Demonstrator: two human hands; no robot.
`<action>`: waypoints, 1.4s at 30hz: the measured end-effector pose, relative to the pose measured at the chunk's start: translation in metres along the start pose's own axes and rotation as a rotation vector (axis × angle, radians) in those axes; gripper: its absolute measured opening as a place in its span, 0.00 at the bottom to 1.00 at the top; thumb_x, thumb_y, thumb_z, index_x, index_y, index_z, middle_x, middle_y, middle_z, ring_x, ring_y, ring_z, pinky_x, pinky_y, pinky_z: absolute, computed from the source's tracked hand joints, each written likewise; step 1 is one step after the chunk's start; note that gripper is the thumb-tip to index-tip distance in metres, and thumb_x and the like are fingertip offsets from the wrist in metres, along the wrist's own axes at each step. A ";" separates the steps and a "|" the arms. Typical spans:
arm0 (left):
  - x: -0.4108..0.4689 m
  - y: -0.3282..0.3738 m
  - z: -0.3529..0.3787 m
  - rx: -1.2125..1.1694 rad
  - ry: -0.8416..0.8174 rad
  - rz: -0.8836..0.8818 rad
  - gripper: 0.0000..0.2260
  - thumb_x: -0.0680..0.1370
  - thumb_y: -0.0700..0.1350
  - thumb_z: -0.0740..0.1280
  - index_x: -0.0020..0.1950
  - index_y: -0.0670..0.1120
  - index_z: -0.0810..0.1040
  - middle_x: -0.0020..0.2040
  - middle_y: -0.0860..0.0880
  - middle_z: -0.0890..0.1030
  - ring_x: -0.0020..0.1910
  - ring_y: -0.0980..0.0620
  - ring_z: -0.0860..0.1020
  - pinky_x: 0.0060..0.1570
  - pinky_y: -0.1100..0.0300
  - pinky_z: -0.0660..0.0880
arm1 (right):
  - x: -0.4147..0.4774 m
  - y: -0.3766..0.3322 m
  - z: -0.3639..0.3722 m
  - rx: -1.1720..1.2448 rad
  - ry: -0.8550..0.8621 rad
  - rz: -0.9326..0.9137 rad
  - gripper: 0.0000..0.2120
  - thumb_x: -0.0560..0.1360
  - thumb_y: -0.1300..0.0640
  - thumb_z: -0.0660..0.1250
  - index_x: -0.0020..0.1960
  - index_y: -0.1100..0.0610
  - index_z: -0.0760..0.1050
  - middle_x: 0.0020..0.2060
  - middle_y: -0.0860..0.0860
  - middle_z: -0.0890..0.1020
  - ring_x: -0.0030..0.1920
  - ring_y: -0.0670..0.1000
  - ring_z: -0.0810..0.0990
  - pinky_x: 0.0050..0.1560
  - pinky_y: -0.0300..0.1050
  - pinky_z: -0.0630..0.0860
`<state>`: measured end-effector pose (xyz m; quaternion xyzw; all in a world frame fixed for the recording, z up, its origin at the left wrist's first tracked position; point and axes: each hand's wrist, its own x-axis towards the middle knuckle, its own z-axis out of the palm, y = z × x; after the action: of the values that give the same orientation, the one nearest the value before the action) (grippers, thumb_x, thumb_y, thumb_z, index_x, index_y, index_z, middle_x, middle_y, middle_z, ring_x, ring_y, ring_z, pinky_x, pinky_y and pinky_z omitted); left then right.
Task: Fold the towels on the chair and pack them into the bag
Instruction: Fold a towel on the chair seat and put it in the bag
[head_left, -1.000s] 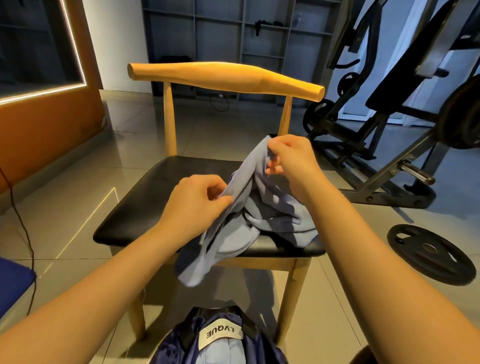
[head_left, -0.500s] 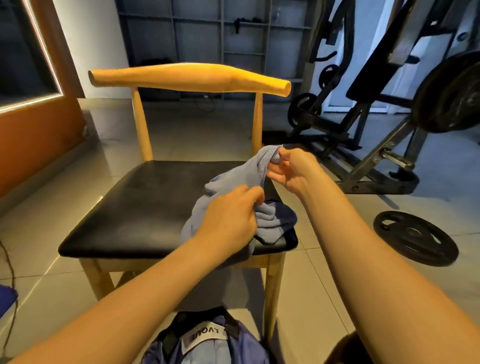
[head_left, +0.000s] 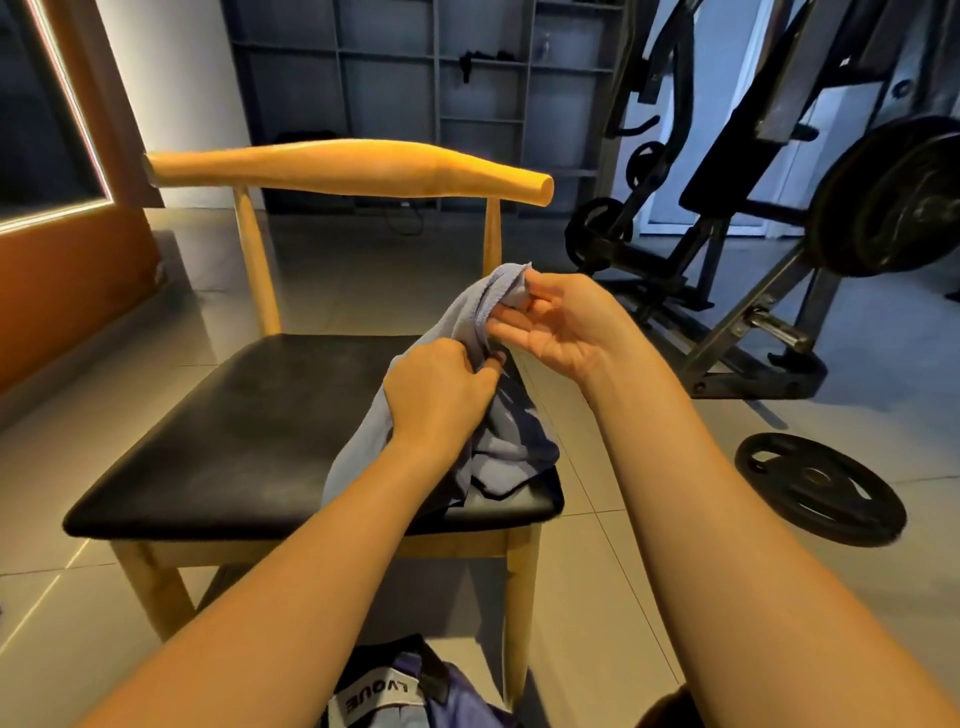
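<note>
Head view, and both hands are on the cloth! The left hand (head_left: 441, 395) has its fingers curled tight round a bunched edge of the pale blue-grey terry towel (head_left: 485, 299). The right hand (head_left: 561, 322), palm turned up, nips the top corner between thumb and fingertips. The towel is half lifted, the rest heaped with a darker navy cloth (head_left: 519, 441) at the four o'clock corner of the black-seated wooden chair (head_left: 249, 426). The purple-blue fabric bag (head_left: 395, 696) waits at six o'clock on the grey tiled floor (head_left: 623, 519). The risk, I'd say, is that the light pinch slips, or a tug drags the edge-hugging heap onto the tiles.
</note>
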<state>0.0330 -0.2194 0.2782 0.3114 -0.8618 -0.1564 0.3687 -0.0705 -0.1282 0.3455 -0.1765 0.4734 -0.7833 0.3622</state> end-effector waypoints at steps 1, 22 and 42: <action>0.001 0.000 -0.004 -0.009 0.025 -0.004 0.20 0.79 0.61 0.65 0.32 0.49 0.75 0.28 0.53 0.73 0.32 0.50 0.73 0.36 0.55 0.66 | -0.001 -0.002 0.003 0.001 -0.022 -0.010 0.17 0.85 0.57 0.58 0.70 0.65 0.73 0.62 0.63 0.82 0.62 0.63 0.82 0.63 0.63 0.78; 0.085 -0.054 -0.166 -0.286 0.003 0.215 0.02 0.77 0.41 0.70 0.45 0.46 0.80 0.39 0.47 0.82 0.41 0.46 0.80 0.46 0.48 0.80 | -0.020 -0.021 0.052 0.075 -0.164 -0.304 0.12 0.86 0.60 0.57 0.63 0.61 0.76 0.61 0.62 0.82 0.61 0.60 0.83 0.62 0.57 0.80; -0.017 -0.161 -0.081 -0.108 -0.282 0.179 0.10 0.78 0.41 0.70 0.47 0.55 0.74 0.42 0.56 0.80 0.41 0.55 0.78 0.39 0.60 0.76 | 0.005 0.030 -0.006 -0.137 0.417 -0.200 0.06 0.83 0.62 0.63 0.50 0.62 0.77 0.39 0.54 0.83 0.38 0.50 0.84 0.45 0.48 0.83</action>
<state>0.1693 -0.3333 0.2441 0.1880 -0.9196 -0.2112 0.2726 -0.0657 -0.1363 0.3164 -0.0811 0.5702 -0.8007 0.1647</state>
